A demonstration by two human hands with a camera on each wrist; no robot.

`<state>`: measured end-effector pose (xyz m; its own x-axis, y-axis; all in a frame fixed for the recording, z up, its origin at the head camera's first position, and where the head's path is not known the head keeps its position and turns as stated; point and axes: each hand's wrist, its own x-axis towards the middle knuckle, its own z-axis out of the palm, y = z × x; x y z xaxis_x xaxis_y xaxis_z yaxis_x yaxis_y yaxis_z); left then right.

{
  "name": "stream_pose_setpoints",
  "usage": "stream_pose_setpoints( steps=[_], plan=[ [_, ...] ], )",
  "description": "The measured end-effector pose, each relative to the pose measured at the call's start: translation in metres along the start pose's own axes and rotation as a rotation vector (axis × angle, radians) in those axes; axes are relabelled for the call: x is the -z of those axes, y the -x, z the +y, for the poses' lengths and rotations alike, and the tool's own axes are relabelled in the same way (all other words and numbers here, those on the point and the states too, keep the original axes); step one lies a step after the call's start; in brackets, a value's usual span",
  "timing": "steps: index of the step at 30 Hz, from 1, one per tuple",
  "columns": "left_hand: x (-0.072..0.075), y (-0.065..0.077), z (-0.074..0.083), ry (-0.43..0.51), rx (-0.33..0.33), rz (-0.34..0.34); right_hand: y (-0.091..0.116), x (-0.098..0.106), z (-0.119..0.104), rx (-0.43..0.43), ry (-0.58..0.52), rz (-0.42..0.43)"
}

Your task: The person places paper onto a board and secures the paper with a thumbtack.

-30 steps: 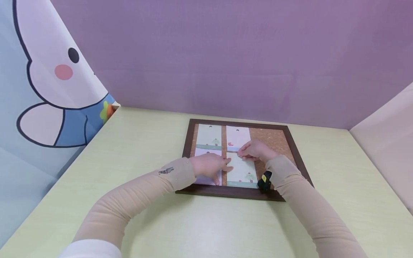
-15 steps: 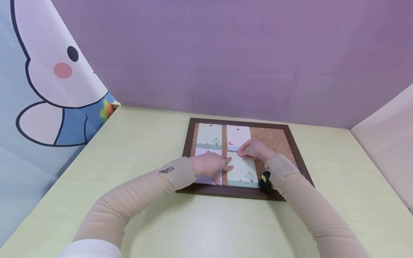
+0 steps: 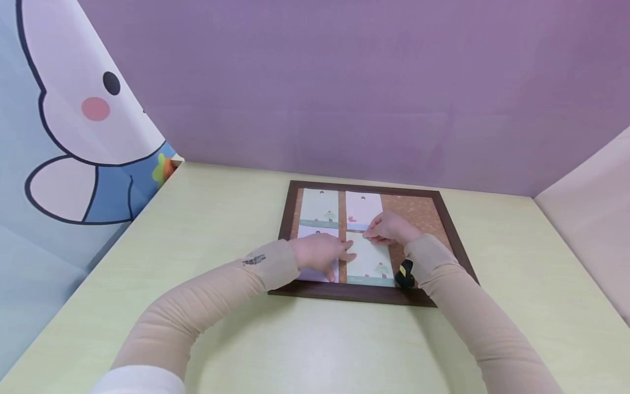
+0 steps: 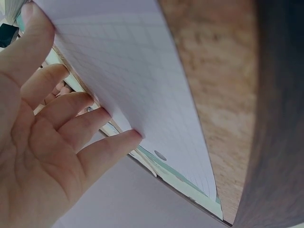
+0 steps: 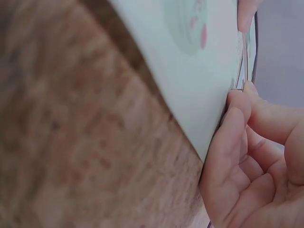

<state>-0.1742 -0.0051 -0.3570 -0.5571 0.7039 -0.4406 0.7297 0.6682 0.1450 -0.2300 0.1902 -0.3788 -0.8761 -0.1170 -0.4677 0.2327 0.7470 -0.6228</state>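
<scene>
My right hand (image 3: 389, 227) pinches a small metal thumbtack (image 5: 237, 89) between thumb and index finger, at the top edge of the lower right pale green note sheet (image 3: 366, 257). The other fingers are curled, close to the sheet and the cork. My left hand (image 3: 319, 253) rests with spread fingers over the lower left lilac lined sheet (image 4: 133, 71), its fingertips reaching the green sheet's left edge. A tack (image 4: 160, 156) sits near the lilac sheet's top. Above lie another green sheet (image 3: 317, 205) and a pink-white sheet (image 3: 363, 208), each tacked at its top.
The corkboard (image 3: 415, 213) has a dark wooden frame (image 3: 344, 293) and lies flat on a pale table (image 3: 315, 345). Bare cork shows on its right side. A black object with a yellow patch (image 3: 405, 273) is beneath my right wrist. A purple cloth (image 3: 315, 98) hangs behind.
Almost nothing moves. My right hand keeps its pinch at the sheet's top edge with only a slight shift, and my left hand stays in place.
</scene>
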Motion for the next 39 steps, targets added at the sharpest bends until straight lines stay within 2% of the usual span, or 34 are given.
stream_pose_setpoints(
  steps=[20,32,39],
  plan=[
    [0.0022,-0.0009,-0.0009,0.019,0.002,-0.006,-0.001,0.0034,-0.0045,-0.024,0.059,-0.015],
    [0.0,0.0015,-0.0014,0.043,0.004,0.003,-0.0018,-0.0009,-0.0059,0.002,0.097,0.001],
    [0.0003,0.0016,-0.0004,0.032,-0.004,0.01,-0.0009,0.0024,-0.0054,-0.002,0.106,-0.018]
  ],
)
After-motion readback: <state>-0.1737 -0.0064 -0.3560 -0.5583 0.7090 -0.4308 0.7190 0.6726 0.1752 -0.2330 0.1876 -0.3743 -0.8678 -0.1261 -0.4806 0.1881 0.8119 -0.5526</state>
